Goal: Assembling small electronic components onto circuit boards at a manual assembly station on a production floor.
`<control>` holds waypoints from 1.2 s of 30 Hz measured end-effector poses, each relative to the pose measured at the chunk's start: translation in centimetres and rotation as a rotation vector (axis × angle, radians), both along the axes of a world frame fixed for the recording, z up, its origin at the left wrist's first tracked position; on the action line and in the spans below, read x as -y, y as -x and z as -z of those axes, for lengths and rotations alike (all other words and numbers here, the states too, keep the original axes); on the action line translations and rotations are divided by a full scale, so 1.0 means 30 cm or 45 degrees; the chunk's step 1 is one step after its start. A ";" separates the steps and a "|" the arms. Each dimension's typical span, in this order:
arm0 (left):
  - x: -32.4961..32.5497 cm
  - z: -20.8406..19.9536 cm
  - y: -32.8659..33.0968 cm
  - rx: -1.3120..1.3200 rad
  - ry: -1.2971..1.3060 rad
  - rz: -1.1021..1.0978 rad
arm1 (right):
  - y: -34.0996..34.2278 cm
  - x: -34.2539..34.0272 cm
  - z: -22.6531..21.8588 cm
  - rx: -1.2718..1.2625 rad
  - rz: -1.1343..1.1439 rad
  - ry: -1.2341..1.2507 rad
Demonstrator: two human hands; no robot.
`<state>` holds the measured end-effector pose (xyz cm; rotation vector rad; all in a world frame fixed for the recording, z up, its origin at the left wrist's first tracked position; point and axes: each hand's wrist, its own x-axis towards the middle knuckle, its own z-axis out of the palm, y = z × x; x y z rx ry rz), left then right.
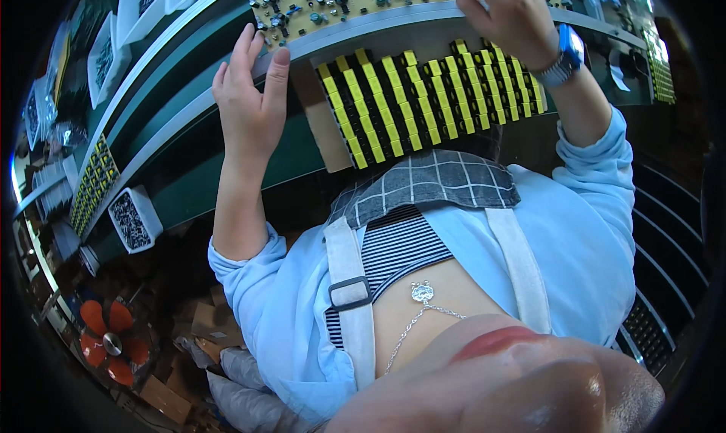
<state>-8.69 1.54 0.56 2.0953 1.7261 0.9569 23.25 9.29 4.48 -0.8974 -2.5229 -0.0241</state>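
Note:
My left hand (253,93) is open, its fingers stretched and its thumb apart. It is beside the left end of a tan circuit board panel (325,24), with nothing visible in it. Small green, black and blue components stand across the panel, which lies along a pale rail (370,27). Over the panel's right part, my right hand (510,17) has its fingers bent together. The top edge cuts off its fingertips, so whatever they grip is hidden. Nearer to me, below the rail, several rows of yellow-and-black block-shaped components (423,104) sit on a brown cardboard sheet (321,123).
White bins of small parts (110,58) line the far left, with another white bin (136,220) at the bench's left edge. More yellow-and-black components (94,183) lie beyond it. An orange-bladed fan (113,342) and cardboard boxes (215,323) are low on the left.

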 end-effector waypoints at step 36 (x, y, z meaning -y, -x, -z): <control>0.071 0.050 -0.022 -0.252 0.021 0.451 | -0.120 0.083 0.096 0.475 -0.151 0.496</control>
